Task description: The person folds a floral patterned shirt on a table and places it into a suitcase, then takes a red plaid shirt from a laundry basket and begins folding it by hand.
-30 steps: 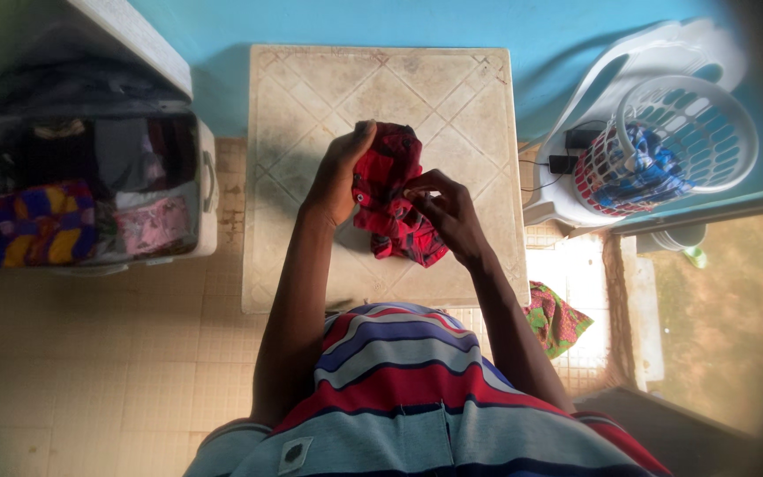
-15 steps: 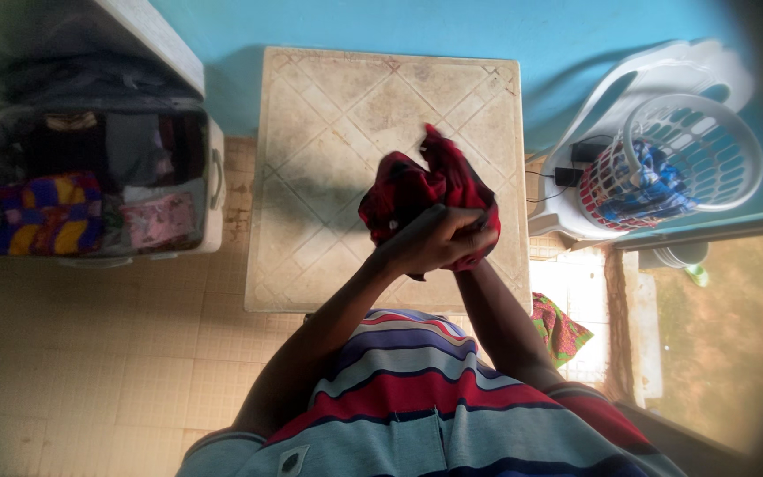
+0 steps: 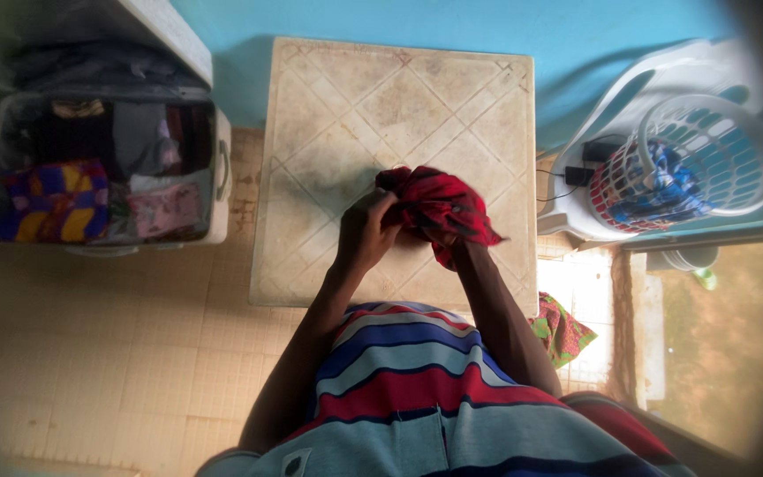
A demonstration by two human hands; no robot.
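Both hands' grip | red cloth [image 3: 434, 208] bunched between, above table [image 3: 328, 106]

A square cream table [image 3: 328, 115] with a diamond pattern stands against a blue wall [image 3: 452, 22]. To its left an open suitcase [image 3: 220, 168] holds folded clothes, among them a purple and yellow cloth [image 3: 46, 199]. To its right a white laundry basket [image 3: 735, 146] with blue fabric rests on a white plastic chair [image 3: 655, 71]. A bright patterned cloth [image 3: 562, 329] lies on the tiled floor [image 3: 90, 353].
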